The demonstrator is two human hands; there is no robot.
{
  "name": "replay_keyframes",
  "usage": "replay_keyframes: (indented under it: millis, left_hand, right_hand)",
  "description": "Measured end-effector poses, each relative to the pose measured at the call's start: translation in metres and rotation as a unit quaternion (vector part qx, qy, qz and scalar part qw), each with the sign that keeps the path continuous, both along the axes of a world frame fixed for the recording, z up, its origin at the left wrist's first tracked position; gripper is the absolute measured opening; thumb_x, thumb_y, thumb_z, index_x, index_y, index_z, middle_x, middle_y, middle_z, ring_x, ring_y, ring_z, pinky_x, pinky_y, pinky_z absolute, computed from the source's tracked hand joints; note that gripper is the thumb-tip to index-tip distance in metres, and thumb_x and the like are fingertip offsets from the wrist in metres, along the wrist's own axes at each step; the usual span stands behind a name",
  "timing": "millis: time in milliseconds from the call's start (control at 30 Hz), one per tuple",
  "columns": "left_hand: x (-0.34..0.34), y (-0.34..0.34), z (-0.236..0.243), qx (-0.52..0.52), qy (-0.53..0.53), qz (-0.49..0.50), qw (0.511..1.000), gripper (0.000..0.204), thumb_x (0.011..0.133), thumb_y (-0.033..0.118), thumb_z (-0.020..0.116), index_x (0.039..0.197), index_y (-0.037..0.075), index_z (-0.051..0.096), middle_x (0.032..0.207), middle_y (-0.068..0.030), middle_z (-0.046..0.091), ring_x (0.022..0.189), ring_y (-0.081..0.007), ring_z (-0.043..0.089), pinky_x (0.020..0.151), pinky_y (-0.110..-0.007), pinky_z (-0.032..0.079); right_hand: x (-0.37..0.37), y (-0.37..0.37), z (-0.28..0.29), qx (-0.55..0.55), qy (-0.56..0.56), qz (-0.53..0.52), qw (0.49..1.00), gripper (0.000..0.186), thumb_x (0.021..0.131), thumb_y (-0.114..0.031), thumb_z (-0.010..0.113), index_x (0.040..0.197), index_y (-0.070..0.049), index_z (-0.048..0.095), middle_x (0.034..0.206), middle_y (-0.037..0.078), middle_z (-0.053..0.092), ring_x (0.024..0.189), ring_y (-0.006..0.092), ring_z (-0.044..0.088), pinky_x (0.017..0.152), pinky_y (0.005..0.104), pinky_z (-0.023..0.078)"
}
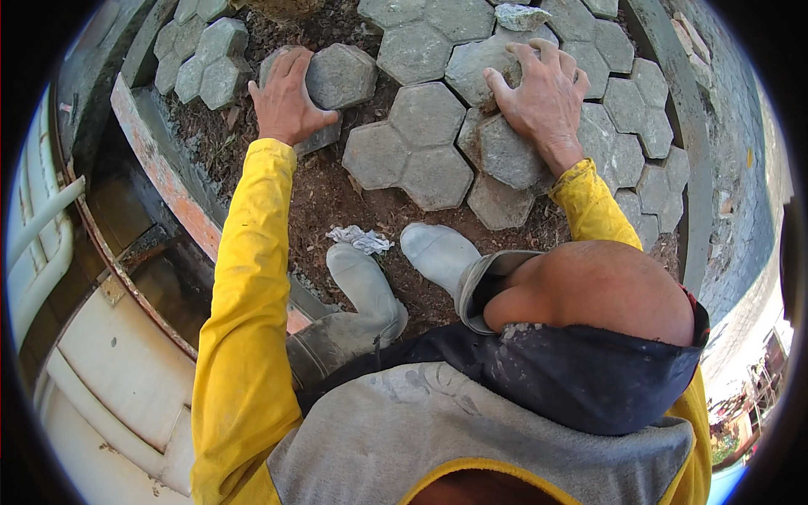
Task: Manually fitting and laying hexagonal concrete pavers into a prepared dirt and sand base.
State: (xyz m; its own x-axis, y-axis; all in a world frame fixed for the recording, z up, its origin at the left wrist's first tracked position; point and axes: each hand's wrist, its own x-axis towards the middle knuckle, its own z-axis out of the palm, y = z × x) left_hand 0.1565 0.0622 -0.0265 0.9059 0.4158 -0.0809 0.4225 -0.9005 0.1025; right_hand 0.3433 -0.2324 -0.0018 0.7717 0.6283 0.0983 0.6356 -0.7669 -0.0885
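My left hand (283, 105) grips a grey hexagonal paver piece (342, 76) at the upper left, fingers bent over its side and thumb by its lower edge. My right hand (539, 101) is open at the upper right, its bent fingers spread over pale, dusty pavers (471, 67); what its fingertips touch is unclear. Against its palm side is a loose stack of hexagonal pavers (505, 160). Between my hands lies a three-hexagon paver block (408, 151) on brown soil. A pale lump (522, 17) sits above my right hand.
Several pavers (202, 63) lie at both sides. Concrete edging (168, 168) borders the soil. Left of it are a rusty channel and white pipes (46, 252); right is a rough grey strip (724, 168). My boots (438, 257) stand on soil beside crumpled white scrap (360, 238).
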Motion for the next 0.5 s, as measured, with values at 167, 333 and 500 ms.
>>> replay_keyframes:
  millis: [167,333,500]
  left_hand:
    - [-0.002,-0.002,0.003,0.006,-0.005,-0.037,0.999,0.097,0.051,0.037,0.085,0.139,0.017,0.049,0.146,-0.0010,0.047,0.136,-0.0274,0.045,0.107,-0.073,0.028]
    - [0.002,-0.007,0.006,0.015,-0.009,-0.072,0.997,0.097,0.049,0.037,0.088,0.137,0.019,0.052,0.141,0.0012,0.050,0.133,-0.0230,0.047,0.107,-0.072,0.029]
    - [0.003,-0.005,0.009,0.023,0.008,-0.092,0.995,0.096,0.050,0.038,0.086,0.136,0.016,0.051,0.141,-0.0016,0.050,0.132,-0.0275,0.048,0.107,-0.073,0.028]
  right_hand:
    - [0.000,0.000,0.002,-0.015,-0.003,-0.003,1.000,0.052,0.085,-0.052,0.065,0.126,-0.020,0.065,0.133,0.009,0.055,0.128,0.0310,0.047,0.106,0.0544,0.028]
    - [0.001,0.001,0.007,-0.018,0.010,0.000,1.000,0.054,0.084,-0.050,0.065,0.125,-0.015,0.065,0.132,0.013,0.056,0.127,0.0328,0.047,0.105,0.0558,0.029]
    - [0.000,0.003,0.002,-0.019,-0.001,0.002,1.000,0.053,0.084,-0.049,0.066,0.126,-0.016,0.065,0.133,0.012,0.055,0.127,0.0327,0.047,0.105,0.0566,0.029]
